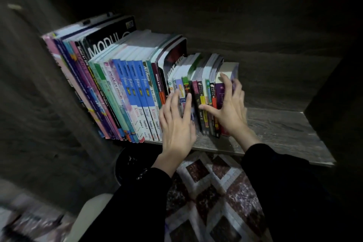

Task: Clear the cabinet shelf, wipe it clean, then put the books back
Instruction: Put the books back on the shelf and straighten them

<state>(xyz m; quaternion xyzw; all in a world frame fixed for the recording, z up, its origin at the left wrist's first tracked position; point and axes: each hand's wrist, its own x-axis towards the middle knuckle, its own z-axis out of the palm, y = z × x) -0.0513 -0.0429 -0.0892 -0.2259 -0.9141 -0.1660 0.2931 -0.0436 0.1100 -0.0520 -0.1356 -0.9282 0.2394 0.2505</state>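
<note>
Your left hand (176,124) lies flat on the small books (201,92), your right hand (229,108) grips them, and the blue "fokus" books (137,88) stand next door.

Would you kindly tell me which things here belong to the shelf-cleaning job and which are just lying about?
Job: cabinet shelf; tall books; small books, touched by the left hand and gripped by the right hand.
Lying about: patterned rug; dark round object below the shelf.
</note>
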